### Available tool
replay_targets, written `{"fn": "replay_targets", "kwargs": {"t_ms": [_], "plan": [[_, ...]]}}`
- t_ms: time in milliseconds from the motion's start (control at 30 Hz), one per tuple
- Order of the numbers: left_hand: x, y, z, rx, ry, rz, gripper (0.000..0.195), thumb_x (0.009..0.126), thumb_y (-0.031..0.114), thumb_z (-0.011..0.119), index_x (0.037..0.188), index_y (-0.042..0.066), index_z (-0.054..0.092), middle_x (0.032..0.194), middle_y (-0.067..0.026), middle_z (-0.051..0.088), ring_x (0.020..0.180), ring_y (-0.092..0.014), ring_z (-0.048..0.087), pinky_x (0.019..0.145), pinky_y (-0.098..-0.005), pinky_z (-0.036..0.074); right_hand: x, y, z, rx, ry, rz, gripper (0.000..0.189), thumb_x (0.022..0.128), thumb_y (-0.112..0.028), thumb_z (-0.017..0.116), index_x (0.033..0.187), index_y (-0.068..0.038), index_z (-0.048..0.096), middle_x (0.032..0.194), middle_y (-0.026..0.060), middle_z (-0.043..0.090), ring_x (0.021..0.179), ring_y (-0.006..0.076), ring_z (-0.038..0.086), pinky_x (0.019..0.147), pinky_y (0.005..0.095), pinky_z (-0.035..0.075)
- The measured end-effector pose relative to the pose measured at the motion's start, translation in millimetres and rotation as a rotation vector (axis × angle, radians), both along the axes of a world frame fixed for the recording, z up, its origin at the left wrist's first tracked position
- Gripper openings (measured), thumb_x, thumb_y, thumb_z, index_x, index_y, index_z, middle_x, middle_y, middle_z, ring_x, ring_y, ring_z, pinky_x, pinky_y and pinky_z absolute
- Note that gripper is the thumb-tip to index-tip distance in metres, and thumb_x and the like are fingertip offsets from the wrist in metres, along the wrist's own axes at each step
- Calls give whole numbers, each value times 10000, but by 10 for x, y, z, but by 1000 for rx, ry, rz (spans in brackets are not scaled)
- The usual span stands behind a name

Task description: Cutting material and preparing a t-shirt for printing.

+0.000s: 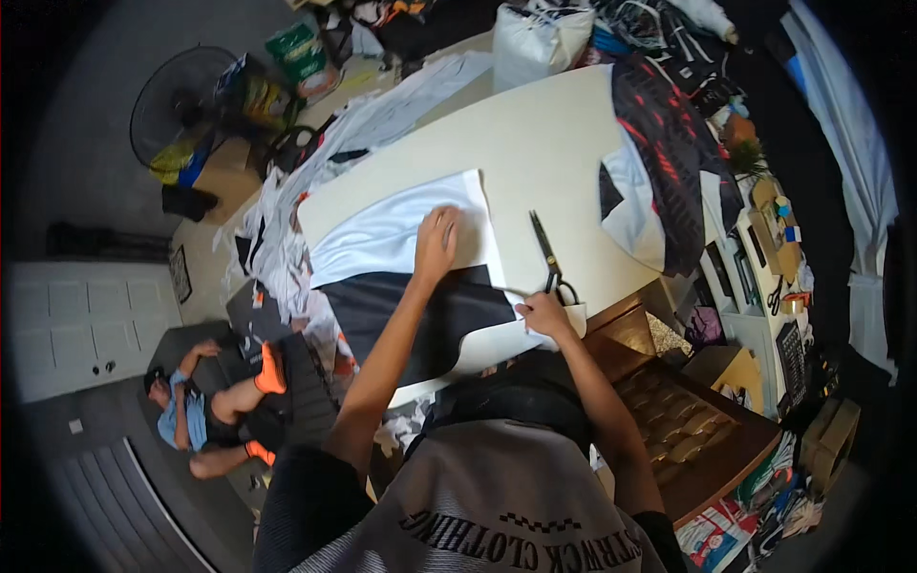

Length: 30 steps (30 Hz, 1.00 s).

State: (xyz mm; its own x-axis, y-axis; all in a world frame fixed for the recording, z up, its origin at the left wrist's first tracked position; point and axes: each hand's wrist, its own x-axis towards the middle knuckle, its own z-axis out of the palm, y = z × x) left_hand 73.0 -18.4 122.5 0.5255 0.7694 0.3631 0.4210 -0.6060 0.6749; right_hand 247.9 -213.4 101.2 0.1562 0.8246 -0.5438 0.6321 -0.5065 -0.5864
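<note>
A cut fabric piece with a white panel [380, 225] and a black panel [423, 322] lies spread on the cream table [551, 143]. My left hand [437, 240] rests palm down on the white panel, near its right part, with the fingers slightly bent. At the right edge of the black panel, my right hand [546, 315] pinches the white border of the cloth. Black-handled scissors [546, 251] lie just beyond my right hand, blades pointing away from me; their handles are partly hidden by that hand.
Black, red and white printed fabric [663, 157] hangs over the table's right end. White scraps [283, 265] heap along the left edge. A white sack [541, 46] stands at the far side. A brown tufted chair [680, 415] is close on my right. Another person [190, 412] reclines on a dark sofa at left.
</note>
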Motion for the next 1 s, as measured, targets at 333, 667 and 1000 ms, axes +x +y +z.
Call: {"fn": "replay_targets", "kwargs": {"t_ms": [333, 667, 1000], "plan": [[-1166, -486, -606, -27, 467, 193, 418, 820, 172, 582, 1232, 116, 542, 1204, -111, 529, 1054, -341, 516, 941, -488, 353, 54, -361, -461, 57, 35, 244, 333, 884, -252, 586, 747, 47, 635, 692, 169, 617, 582, 302, 534, 605, 392, 443], [-1051, 1065, -640, -418, 238, -123, 238, 826, 70, 494, 971, -18, 661, 829, -105, 653, 691, -199, 539, 685, -290, 452, 21, -636, -406, 17, 183, -57, 316, 886, -205, 596, 707, 55, 598, 630, 149, 558, 548, 264, 477, 566, 378, 407], [-1217, 3658, 253, 39, 650, 100, 314, 817, 114, 431, 966, 110, 706, 981, -115, 690, 834, -368, 630, 761, -419, 491, 74, -772, -91, -129, 387, 30, 269, 914, -239, 577, 869, 14, 654, 672, 113, 596, 565, 211, 505, 563, 347, 414]]}}
